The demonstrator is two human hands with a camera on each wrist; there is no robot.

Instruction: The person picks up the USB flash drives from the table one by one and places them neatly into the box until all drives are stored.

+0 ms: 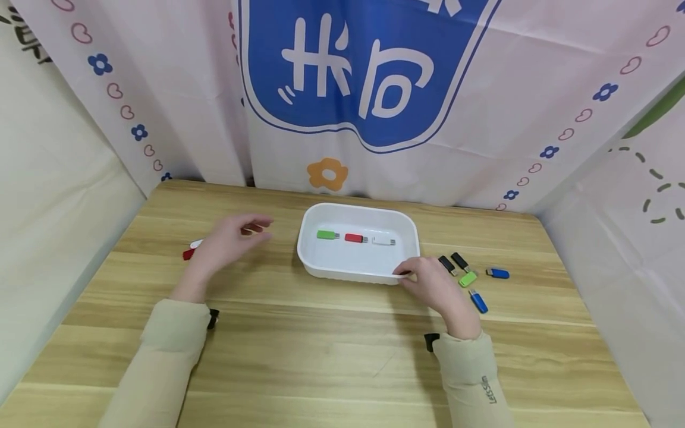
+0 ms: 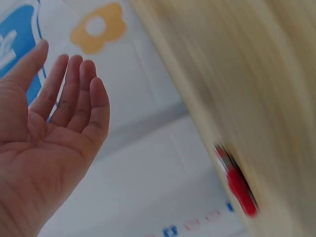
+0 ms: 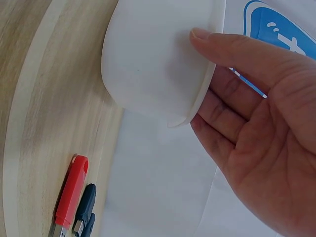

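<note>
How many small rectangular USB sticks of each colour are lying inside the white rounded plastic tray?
Green rectangular USB stick: 1
Red rectangular USB stick: 1
White rectangular USB stick: 1
Total inside the white rounded plastic tray: 3

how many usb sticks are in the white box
3. In the white box, left to right in the head view: a green stick, a red stick and a white stick. The right hand covers the near right corner, so one could be hidden there.
</note>
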